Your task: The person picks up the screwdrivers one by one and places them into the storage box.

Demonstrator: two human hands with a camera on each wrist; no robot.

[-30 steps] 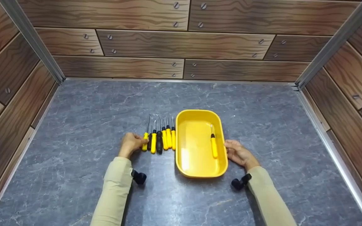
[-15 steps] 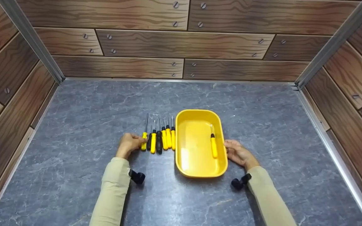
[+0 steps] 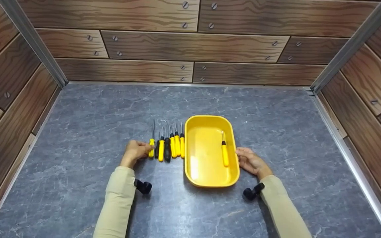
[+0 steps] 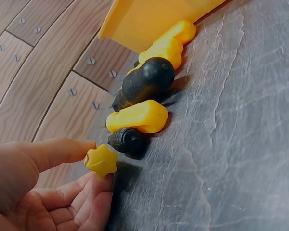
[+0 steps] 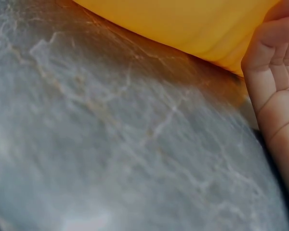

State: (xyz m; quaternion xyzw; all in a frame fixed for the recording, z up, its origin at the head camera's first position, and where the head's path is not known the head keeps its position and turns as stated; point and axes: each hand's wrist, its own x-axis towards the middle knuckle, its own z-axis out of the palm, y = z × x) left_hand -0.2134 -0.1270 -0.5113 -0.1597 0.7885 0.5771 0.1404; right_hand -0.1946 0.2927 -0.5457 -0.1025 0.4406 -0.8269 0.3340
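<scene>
My left hand [image 3: 136, 152] pinches the yellow handle of a screwdriver [image 4: 101, 161] between thumb and fingers. In the head view its shaft points to the far wall, at the left end of a row. Beside it lie a small black screwdriver [image 4: 129, 140], a yellow screwdriver [image 4: 139, 117] and a thicker black screwdriver [image 4: 149, 82]. Several more yellow ones reach to the yellow tray [image 3: 192, 181]. Another yellow screwdriver [image 3: 225, 155] rests inside that tray, toward its right wall. My right hand [image 3: 250, 161], loosely bent, has its fingertips at the tray's right outer side.
The grey marbled tabletop [image 3: 276, 115] spreads around the tray. Wood-patterned walls [image 3: 144, 46] enclose it at the back and both sides, with metal corner posts [image 3: 35, 43]. A small black camera [image 3: 143, 186] is strapped to each wrist.
My left hand has shifted slightly left with the pinched screwdriver, whose shaft has turned straighter. A small gap now shows between it and the row. The right hand and tray stay put.
</scene>
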